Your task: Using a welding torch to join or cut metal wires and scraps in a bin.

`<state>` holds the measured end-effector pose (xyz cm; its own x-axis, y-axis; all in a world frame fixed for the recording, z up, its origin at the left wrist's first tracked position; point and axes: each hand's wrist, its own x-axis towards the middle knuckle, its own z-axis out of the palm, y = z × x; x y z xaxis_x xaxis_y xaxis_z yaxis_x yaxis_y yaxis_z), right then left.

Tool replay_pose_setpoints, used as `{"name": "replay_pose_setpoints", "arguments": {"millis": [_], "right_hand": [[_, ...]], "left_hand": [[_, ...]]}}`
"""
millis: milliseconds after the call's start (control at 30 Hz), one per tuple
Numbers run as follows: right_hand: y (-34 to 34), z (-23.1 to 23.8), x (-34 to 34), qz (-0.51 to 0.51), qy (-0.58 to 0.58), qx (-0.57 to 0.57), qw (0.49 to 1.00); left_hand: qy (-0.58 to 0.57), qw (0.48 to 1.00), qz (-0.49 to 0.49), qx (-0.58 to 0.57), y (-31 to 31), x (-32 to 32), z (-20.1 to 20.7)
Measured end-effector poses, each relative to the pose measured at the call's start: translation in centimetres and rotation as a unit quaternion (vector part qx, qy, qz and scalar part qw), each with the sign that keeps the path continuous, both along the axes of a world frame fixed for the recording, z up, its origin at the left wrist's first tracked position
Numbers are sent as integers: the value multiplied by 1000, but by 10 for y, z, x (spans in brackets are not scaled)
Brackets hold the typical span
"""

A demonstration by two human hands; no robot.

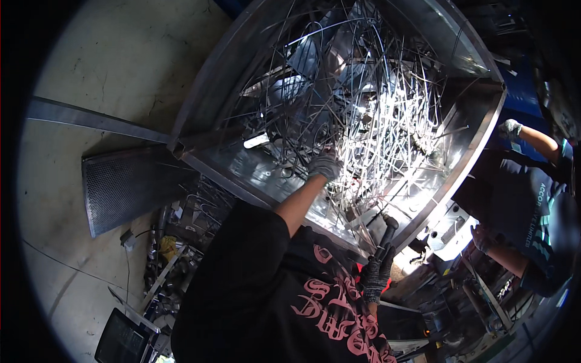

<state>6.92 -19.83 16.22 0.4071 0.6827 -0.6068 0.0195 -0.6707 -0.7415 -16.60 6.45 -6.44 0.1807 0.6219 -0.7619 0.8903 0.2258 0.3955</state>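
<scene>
My left hand (325, 167), in a grey knit glove, reaches over the near wall of a large metal bin (227, 179). Its fingers look curled among a tangle of thin metal rods and wires (387, 124), and whatever lies in them is hidden. At the bin's near corner, my right hand (376, 275), in a dark patterned glove, is closed around a black flashlight (390, 227) pointing up toward the bin. Strong light falls on the tangled rods. A pale, short bar (256, 141) lies on the bin's bottom to the left of my left hand.
To the right, a person in a dark shirt (514, 199) stands by the bin, with one gloved hand (510, 128) raised. A perforated metal panel (133, 184) and a long metal bar (97, 118) are at the left. Metal scrap (175, 242) is piled below the bin, above a dark screen (121, 339).
</scene>
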Motion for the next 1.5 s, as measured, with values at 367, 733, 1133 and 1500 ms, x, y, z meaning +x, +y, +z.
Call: {"name": "replay_pose_setpoints", "arguments": {"millis": [367, 733, 1133, 1500], "right_hand": [[0, 14, 11, -60, 5, -9, 998], [-2, 14, -15, -24, -38, -38, 998], [30, 6, -27, 25, -14, 27, 999], [17, -4, 6, 59, 33, 60, 996]], "left_hand": [[-163, 985, -21, 54, 15, -239, -61], [-83, 990, -93, -59, -41, -195, -25], [-286, 899, 329, 45, -116, -261, 207], [-147, 843, 356, 377, -143, -197, 228]]}}
